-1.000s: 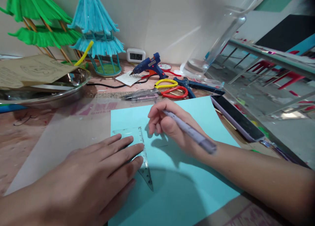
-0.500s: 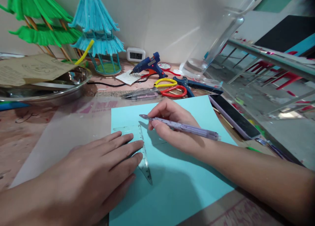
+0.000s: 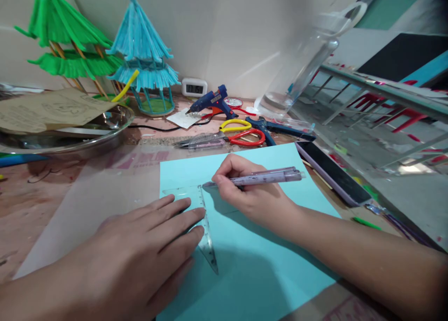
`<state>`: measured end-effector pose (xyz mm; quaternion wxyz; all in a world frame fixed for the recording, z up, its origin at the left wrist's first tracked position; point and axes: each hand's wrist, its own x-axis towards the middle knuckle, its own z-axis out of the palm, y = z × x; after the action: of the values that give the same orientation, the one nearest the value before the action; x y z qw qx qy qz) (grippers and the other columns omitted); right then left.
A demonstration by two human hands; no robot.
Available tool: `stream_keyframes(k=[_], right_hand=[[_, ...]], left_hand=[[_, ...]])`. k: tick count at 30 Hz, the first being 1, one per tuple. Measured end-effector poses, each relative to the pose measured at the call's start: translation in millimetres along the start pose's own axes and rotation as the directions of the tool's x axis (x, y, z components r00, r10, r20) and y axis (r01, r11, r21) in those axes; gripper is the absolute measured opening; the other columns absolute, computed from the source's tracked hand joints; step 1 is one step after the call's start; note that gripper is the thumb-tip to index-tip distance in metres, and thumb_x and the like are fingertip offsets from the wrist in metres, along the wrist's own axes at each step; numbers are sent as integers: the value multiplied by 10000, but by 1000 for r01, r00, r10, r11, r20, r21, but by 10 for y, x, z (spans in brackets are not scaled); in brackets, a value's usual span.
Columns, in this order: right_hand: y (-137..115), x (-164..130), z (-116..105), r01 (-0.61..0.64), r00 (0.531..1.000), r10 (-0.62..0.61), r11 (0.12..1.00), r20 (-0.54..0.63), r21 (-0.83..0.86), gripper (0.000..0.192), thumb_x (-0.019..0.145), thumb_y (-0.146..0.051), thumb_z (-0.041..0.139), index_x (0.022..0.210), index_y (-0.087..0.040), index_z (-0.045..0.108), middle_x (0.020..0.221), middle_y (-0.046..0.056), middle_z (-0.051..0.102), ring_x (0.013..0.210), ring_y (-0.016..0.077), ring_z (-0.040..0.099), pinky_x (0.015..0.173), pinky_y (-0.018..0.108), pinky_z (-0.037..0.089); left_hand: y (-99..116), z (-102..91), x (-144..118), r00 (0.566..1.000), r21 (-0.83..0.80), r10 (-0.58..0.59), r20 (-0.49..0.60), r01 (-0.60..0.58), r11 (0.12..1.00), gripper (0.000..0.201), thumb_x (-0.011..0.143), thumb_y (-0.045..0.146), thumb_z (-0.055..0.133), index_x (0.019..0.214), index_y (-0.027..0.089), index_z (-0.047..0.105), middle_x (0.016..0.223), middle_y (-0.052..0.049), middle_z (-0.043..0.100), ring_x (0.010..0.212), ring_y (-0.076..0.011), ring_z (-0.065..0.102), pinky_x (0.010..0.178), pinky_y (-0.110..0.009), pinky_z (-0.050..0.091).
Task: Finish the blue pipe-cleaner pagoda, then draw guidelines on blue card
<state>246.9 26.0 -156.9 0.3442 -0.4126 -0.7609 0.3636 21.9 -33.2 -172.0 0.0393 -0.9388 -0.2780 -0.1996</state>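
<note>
A light blue sheet of paper [image 3: 252, 265] lies in front of me. On its left part rests a clear set square [image 3: 207, 246], partly hidden beneath the fingers of my left hand [image 3: 150, 246], which lies flat with fingers extended. My right hand [image 3: 248, 185] pinches a pale purple pen [image 3: 266, 176], its tip pointing left and down at the upper right corner of the set square. Whether the tip touches the paper is hard to make out. A faint line shows on the paper below my right hand.
Behind the paper lie scissors [image 3: 247, 136], blue pliers [image 3: 269, 127] and a glue gun [image 3: 213, 101]. A phone [image 3: 332, 171] lies along the right edge. A metal bowl [image 3: 119, 125] stands left, near green [image 3: 70, 62] and blue [image 3: 143, 69] pavilion models. A clear jug [image 3: 297, 73] stands back right.
My right hand has lowered the pen tip towards the corner of the set square, and the pen lies flatter across the view. My left hand stays on the set square. The camera has tilted slightly.
</note>
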Motion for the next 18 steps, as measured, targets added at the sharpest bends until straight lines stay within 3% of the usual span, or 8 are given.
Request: stream_keyframes(k=[6,11,15,18], right_hand=[[6,-2,-4,-54,998,53,998,16,35,118,855,-188,567,749,-202,518,608,-68,486,513,77,400,466,215,313],[8,7,4,-66,998,65,997,23,36,108,850,-182,574,756,-204,526,611,-65,500,510,77,406,449,213,301],[6,8,3,-78,997,78,997,21,26,123,857,-182,566,742,-200,525,607,-62,509,513,75,422,448,206,311],[14,0,-9,-60,998,59,998,24,17,125,871,-186,568,752,-198,531,617,-60,523,523,74,440,458,202,325]], left_hand=[[31,97,-53,995,-12,-78,-70,77,997,271,921,248,483,1124,261,661,1289,30,688,1189,-207,630,1091,-340,462],[13,165,-105,996,71,29,-84,-23,997,298,888,230,495,1138,236,658,1274,-13,692,1209,-212,608,1132,-335,409],[-19,193,-130,990,75,21,-140,-11,997,338,873,195,493,1169,235,650,1294,5,679,1301,-198,532,1232,-322,231],[-38,198,-116,990,77,59,-124,-50,996,354,862,171,505,1182,224,647,1299,-4,674,1329,-203,501,1241,-325,207]])
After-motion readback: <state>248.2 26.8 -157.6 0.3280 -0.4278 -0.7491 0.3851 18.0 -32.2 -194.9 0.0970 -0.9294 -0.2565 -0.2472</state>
